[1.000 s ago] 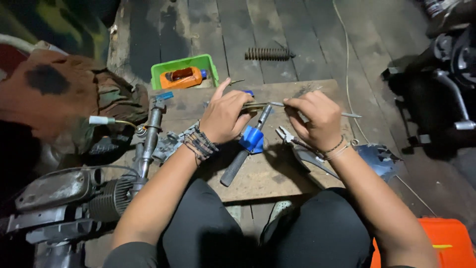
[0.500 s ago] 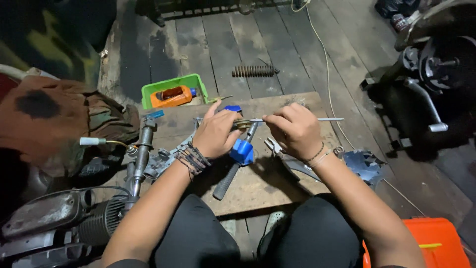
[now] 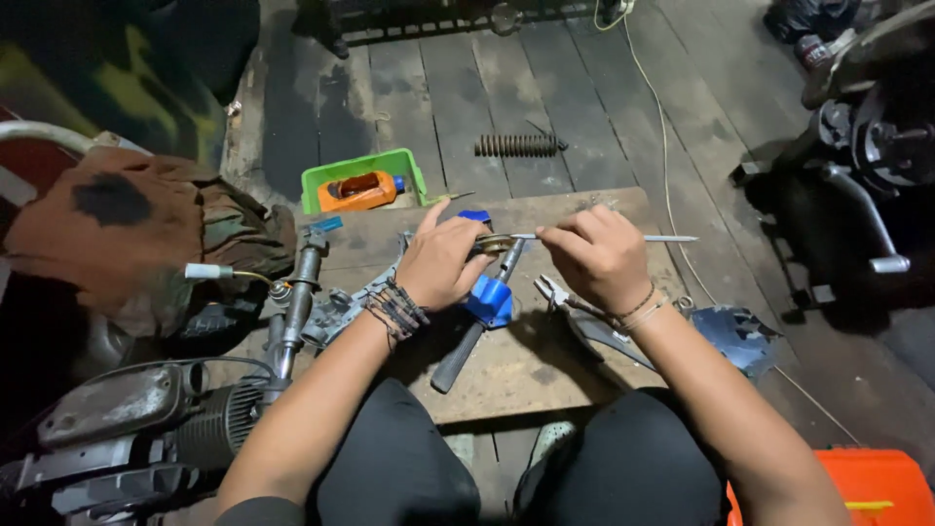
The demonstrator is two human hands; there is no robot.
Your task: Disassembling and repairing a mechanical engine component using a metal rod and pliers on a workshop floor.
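Rod pinched in closed right hand; left hand fingers clamp small round part.

One view only, from the person's head, looking steeply down and a little forward over their own knees. It sits close: both forearms run up from the bottom edge, left hand and right hand near the centre over the wooden board. Farther up, the plank floor reaches the top edge (no second view here to share anything with). Machinery crowds the left and right margins.
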